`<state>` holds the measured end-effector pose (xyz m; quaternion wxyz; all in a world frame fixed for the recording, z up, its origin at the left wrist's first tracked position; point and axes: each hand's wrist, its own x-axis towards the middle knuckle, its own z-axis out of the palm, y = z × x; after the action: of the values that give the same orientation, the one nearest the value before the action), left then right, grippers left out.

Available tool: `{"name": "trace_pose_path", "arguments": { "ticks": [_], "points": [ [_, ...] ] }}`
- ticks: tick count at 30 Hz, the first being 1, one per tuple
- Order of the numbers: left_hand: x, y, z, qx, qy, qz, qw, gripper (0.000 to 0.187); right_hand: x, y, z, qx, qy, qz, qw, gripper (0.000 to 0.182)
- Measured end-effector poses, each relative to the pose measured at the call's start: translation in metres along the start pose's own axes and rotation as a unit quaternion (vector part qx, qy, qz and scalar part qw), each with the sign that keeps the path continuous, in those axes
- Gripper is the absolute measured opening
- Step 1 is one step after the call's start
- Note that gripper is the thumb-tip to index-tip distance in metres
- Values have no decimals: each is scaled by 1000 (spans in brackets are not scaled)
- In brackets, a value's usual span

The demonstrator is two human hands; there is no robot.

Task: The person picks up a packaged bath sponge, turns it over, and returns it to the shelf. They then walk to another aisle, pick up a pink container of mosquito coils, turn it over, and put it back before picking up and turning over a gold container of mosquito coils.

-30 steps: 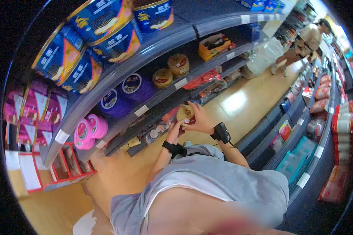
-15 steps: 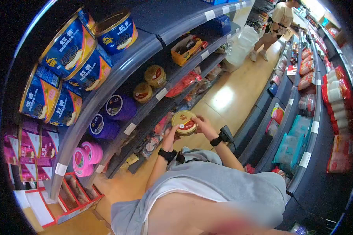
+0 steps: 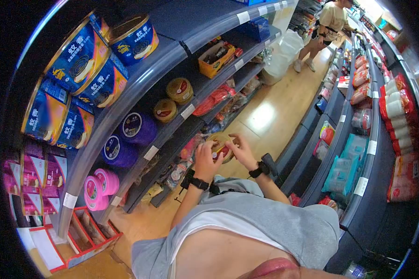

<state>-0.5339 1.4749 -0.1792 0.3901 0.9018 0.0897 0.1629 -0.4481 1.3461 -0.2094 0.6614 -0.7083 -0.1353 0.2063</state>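
Observation:
A round gold tub (image 3: pixel 222 143) with a red-and-gold label on its lid is held between my two hands, in front of my waist. My left hand (image 3: pixel 208 161) lies over the near left of the lid, its fingers bent on the top and rim. On the other side, my right hand (image 3: pixel 243 153) grips the rim with thumb and fingers. The tub's underside is hidden. Two similar gold tubs (image 3: pixel 179 90) stand on the shelf to the left, beside purple tubs (image 3: pixel 138 127) and pink tubs (image 3: pixel 96 191).
Large blue mosquito-coil tins (image 3: pixel 77 53) are stacked on the upper left shelf. An orange box (image 3: pixel 215 60) sits farther along. Packed shelves with teal packages (image 3: pixel 343 169) line the right. Another person (image 3: pixel 331 25) stands down the aisle, near a white plastic bag (image 3: pixel 284 53).
My left hand has moved from the tub's side up onto its lid, covering part of the label. The right hand's fingers have shifted along the rim. The person ahead has turned slightly.

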Motion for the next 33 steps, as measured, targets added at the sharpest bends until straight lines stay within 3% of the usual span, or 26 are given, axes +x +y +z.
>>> {"name": "trace_pose_path", "arguments": {
  "ticks": [2,9,11,14,17,20,23,26,29,33],
  "points": [
    [1,0,1,89,40,105,990,38,-1,0,1,-6,8,-1,1000,38],
    [-4,3,5,28,73,69,995,32,-5,-7,0,-6,-14,2,1000,36],
    [-3,4,3,48,36,74,995,31,-4,-1,0,-20,-16,-47,999,36],
    [-4,15,-5,79,59,78,992,31,-6,-3,2,-25,-21,-72,997,37],
    [-6,13,-1,10,92,58,994,31,-10,-14,6,7,-31,-56,998,37],
    [-6,9,-7,63,32,76,995,34,-13,-18,7,-9,-35,-54,998,38],
    [-9,15,-8,64,77,76,992,33,-12,-14,7,-10,-38,-65,997,38],
    [-12,14,-8,9,77,41,996,33,-13,-17,8,-4,-55,-49,997,40],
    [-13,9,-13,42,30,64,997,32,-16,-19,9,-6,-67,-56,996,41],
    [-15,10,-12,29,49,70,996,32,-17,-16,11,1,-61,-48,997,41]
  ]
}}
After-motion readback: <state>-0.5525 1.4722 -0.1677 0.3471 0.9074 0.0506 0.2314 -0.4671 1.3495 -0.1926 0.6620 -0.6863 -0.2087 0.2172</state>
